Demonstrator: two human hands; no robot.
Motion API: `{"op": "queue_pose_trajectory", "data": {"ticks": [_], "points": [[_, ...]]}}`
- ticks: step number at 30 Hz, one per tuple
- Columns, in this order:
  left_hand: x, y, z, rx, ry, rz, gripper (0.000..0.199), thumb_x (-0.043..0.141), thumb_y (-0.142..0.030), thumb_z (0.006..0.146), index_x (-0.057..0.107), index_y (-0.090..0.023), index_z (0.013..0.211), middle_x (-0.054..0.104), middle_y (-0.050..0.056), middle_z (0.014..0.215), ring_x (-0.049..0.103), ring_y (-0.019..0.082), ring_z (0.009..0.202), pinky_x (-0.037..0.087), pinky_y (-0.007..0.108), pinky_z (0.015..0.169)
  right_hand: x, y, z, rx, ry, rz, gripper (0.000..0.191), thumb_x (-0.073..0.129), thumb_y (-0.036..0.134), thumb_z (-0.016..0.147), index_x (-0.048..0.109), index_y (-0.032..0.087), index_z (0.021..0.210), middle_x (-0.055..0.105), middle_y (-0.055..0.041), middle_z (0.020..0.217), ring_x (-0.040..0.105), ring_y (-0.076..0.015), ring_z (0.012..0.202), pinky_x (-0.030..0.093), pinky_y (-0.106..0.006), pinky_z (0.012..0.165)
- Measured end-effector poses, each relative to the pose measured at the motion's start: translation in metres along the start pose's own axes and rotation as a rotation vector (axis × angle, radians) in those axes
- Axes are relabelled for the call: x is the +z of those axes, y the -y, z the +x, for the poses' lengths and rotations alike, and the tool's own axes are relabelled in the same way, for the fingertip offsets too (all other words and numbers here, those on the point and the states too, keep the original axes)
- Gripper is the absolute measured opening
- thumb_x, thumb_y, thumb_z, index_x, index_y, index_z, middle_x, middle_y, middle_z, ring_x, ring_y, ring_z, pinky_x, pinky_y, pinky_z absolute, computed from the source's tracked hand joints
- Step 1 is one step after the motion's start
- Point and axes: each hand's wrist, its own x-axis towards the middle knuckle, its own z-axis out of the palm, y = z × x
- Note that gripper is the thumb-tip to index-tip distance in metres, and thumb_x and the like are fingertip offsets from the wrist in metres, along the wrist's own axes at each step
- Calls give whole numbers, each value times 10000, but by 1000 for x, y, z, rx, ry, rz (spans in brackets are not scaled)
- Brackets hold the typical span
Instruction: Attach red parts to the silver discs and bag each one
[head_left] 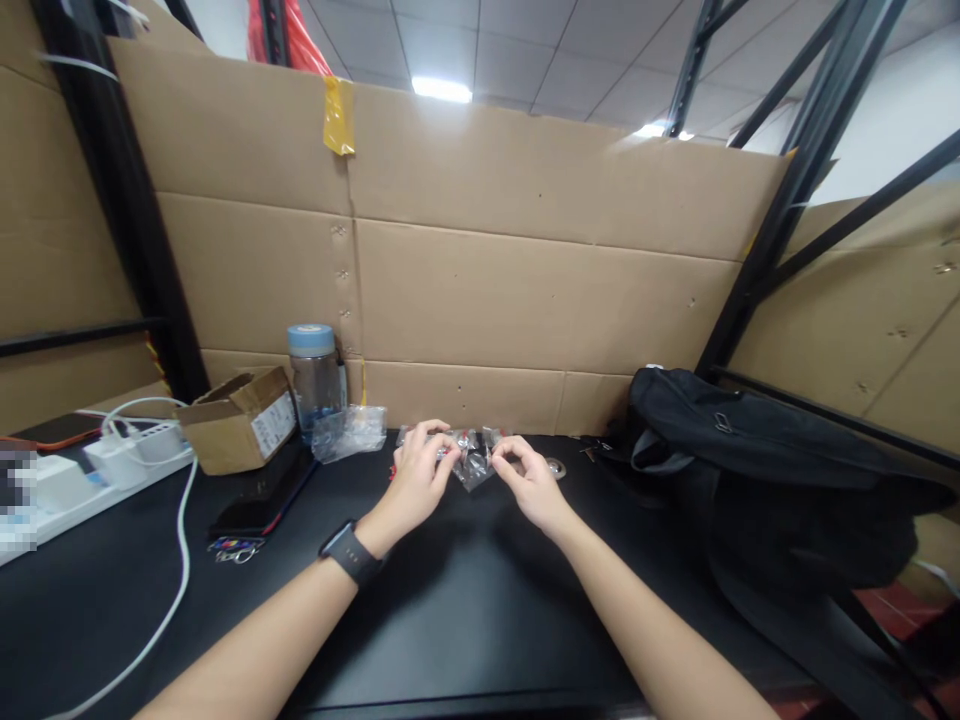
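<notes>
Between our right thumb and forefinger we pinch the edge of the small clear packets point(472, 468), our right hand point(532, 485) coming in low with its fingers curled. Our left hand point(420, 470) arches at their other side, thumb and forefinger close together; we cannot tell whether it grasps anything, as the fingers hide what lies beneath. The packets are thin, glossy and crinkled, flecked with red, and they sit between our hands at the far part of the smooth, matt black table point(435, 620). Just beyond our right fingers we see a round, ring-shaped item point(556, 468), partly covered

On our left wrist we wear a dark watch point(351, 550) with a pliant-looking strap. To the left stand a see-through bottle point(312, 385) with a rounded blue lid, a rumpled clear plastic wrapper point(351, 432) and an open, creased cardboard box point(240, 420). Nearer us lie a flat dark slab point(262, 495) and a metal keyring point(236, 549), with a curving white cable point(182, 540) farther left. To the right slumps a soft black fabric bag point(750, 470), and behind everything rises a ridged brown cardboard panel point(525, 280)
</notes>
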Motion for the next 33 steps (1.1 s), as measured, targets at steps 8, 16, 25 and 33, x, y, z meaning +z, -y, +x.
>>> {"op": "queue_pose_trajectory", "data": {"ticks": [8, 16, 25, 33], "points": [[11, -15, -9, -10, 47, -31, 196, 453, -339, 995, 616, -245, 939, 568, 71, 1220, 505, 263, 1193, 401, 433, 915, 20, 8, -7, 136, 12, 461, 282, 714, 435, 830, 590, 183, 843, 637, -71, 1139, 685, -202, 921, 590, -350, 802], [10, -16, -9, -24, 67, 15, 188, 478, -337, 985, 633, -239, 948, 574, 57, 1205, 499, 256, 1183, 380, 418, 918, 19, 13, -9, 257, 7, 721, 390, 803, 370, 763, 667, 228, 1099, 639, -55, 1114, 672, -208, 960, 590, -484, 890], [10, -16, -10, -25, 79, 46, 205, 477, -353, 987, 643, -240, 943, 582, 53, 1200, 513, 254, 1164, 379, 414, 917, 15, 13, -10, 314, 73, 743, 425, 838, 314, 726, 711, 212, 1119, 641, -81, 1171, 653, -228, 1039, 564, -493, 958], [16, -4, -10, -26, 236, -51, 364, 315, -455, 1037, 569, -255, 1205, 623, 63, 1258, 561, 223, 1184, 400, 402, 979, -7, 4, -1, 205, 15, 467, 502, 839, 347, 705, 679, 209, 1161, 676, -86, 1158, 675, -240, 1007, 581, -433, 895]]}}
